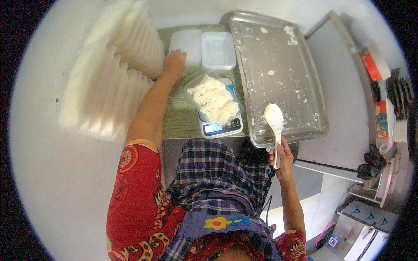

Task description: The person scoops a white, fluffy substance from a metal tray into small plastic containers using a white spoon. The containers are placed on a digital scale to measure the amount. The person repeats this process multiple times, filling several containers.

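My right hand (283,160) grips the handle of a white rice paddle (274,119), whose bowl lies over the near end of a large metal tray (284,78) with scattered grains of cooked rice. A clear plastic container heaped with white rice (214,99) rests, turned slightly, on a digital kitchen scale (220,130) with a lit display. My left hand (175,62) reaches to the near left edge of a whitish translucent stack, perhaps container lids (186,45); whether it grasps any is unclear. Right of that stack stand clear plastic containers (218,50).
Tall stacks of translucent plastic containers (107,94) line the left side by my forearm. A light panel or counter (339,98) adjoins the tray on the right. Farther right are red packages (370,65), a black bundle (371,163) and a metal rack (375,195).
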